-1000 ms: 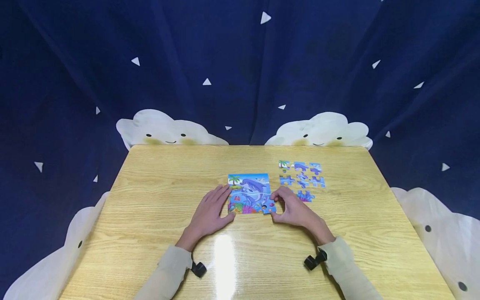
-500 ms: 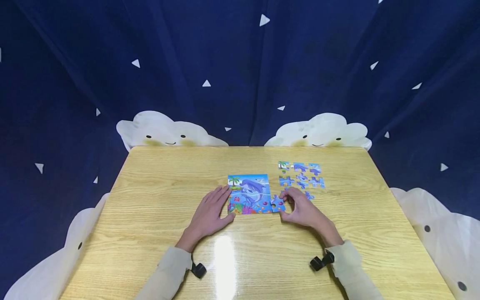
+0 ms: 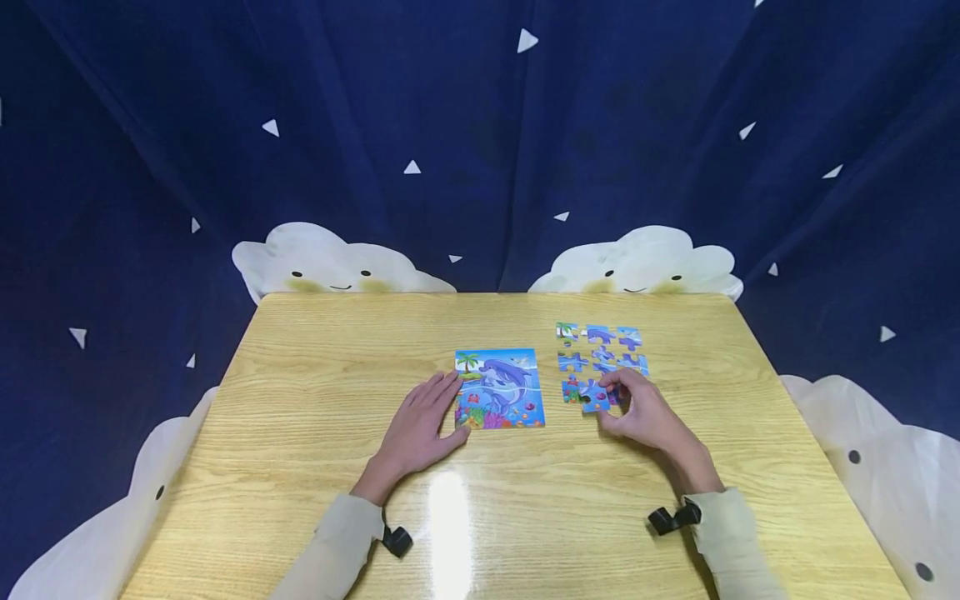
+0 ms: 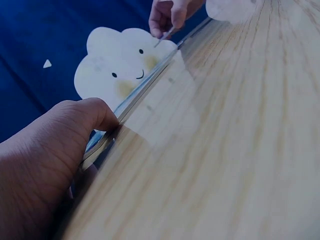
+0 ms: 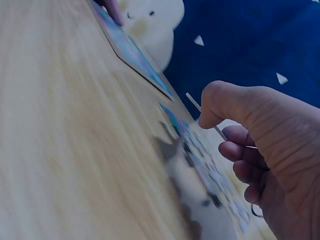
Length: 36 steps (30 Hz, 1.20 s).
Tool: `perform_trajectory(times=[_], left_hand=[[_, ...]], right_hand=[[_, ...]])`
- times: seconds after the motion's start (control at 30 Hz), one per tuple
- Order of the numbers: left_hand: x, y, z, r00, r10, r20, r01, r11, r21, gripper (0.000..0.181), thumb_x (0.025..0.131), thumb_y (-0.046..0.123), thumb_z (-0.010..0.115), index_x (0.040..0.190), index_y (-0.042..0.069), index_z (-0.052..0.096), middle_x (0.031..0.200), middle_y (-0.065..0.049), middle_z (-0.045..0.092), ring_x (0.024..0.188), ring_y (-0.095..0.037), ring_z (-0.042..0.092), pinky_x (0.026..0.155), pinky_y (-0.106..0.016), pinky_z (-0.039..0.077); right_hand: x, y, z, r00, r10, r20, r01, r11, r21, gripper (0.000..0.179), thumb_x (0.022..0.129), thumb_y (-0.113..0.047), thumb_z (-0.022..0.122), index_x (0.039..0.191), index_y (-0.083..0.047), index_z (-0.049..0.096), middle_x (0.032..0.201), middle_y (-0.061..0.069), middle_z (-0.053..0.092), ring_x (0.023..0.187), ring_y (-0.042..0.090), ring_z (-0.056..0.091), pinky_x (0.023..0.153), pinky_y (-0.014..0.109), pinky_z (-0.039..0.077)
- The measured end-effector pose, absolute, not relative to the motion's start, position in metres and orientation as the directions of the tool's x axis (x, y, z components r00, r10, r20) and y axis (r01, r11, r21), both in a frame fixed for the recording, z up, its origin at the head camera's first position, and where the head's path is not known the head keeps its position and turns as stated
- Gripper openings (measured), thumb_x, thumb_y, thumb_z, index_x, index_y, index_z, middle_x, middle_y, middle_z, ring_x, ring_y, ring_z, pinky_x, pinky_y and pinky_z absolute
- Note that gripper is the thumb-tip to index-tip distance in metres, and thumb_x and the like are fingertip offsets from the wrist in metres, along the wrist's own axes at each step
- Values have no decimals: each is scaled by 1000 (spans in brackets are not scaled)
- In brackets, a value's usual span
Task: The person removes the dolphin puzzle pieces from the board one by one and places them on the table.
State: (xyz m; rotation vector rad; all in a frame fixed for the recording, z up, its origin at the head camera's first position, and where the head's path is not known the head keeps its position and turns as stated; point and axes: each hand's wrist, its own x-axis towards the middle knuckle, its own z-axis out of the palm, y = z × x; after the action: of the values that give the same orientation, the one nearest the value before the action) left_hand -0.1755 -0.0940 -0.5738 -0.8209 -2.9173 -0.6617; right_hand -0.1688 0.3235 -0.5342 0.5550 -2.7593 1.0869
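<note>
A dolphin picture board (image 3: 501,388), with a palm tree and coral, lies flat mid-table. Along its left edge rests my left hand (image 3: 422,423), fingers extended and thumb at the near corner. My right hand (image 3: 654,417) pinches a blue jigsaw piece (image 3: 595,397) between thumb and fingers, right of the board. Seen edge-on in the right wrist view, the piece (image 5: 192,101) is a thin slab raised over the table. It overlaps the bottom row of loose jigsaw pieces (image 3: 572,362), and the right hand hides part of that row.
The loose pieces sit in rows at the right of the light wooden table (image 3: 337,350). Behind the table hangs a dark blue curtain (image 3: 465,100) with white triangles and smiling clouds (image 3: 637,260). A bright reflection lies on the near tabletop.
My right hand has moved right with the jigsaw piece, from the board's lower right corner to over the loose pieces. The board's corner is now uncovered. The left hand has stayed put.
</note>
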Motion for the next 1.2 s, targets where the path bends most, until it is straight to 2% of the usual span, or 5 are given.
perform_trajectory(times=[0.4,0.87,1.2], left_hand=[[-177,-93,-573,-861,485,152,503,772,389,85,98,63,50,167,19,27,173,4,24,160,-19,18,127,-43,17],[-174,-92,-572,-857,493,153,510,766,390,84,98,62,51,166,17,29,173,2,26,160,-21,19,127,-44,17],[-176,-92,-574,-856,492,159,512,767,386,85,98,62,50,166,16,29,172,0,27,160,-22,20,128,-44,17]], right_hand=[[-174,376,-535,-973,-157,172,-231,749,-621,47,72,0,85,115,-1,66,99,10,66,81,23,53,69,24,45],[-169,399,-550,-983,-122,136,-180,764,-619,44,76,-4,83,116,0,65,97,11,64,79,19,49,67,23,41],[-171,398,-554,-978,-123,171,-204,759,-618,44,74,-1,84,114,1,65,99,13,60,79,19,47,67,22,40]])
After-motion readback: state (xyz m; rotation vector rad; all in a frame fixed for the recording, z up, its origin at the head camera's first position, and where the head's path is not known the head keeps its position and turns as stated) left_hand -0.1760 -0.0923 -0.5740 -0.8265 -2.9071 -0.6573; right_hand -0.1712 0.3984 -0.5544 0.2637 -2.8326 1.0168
